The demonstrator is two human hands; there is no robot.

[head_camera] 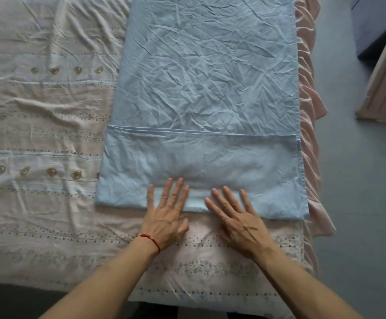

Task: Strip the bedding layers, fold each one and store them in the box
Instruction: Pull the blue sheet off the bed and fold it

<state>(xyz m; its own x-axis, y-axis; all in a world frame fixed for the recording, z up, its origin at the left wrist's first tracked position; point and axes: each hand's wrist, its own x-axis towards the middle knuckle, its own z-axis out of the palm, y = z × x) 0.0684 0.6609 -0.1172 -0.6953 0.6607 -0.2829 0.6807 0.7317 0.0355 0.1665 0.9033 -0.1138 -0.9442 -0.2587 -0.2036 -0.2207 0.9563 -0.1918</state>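
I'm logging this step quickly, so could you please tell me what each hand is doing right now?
Left hand: open, fingers straight, pressing flat on the blue sheet.
Right hand: open, fingers straight, pressing flat on the same sheet.

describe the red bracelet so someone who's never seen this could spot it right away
Start at the long, wrinkled pale blue sheet lying on the bed. Both hands press flat on its near folded edge; follow the left hand back to its wrist. The thin red cord bracelet circles that wrist, while the right hand has a bare wrist.
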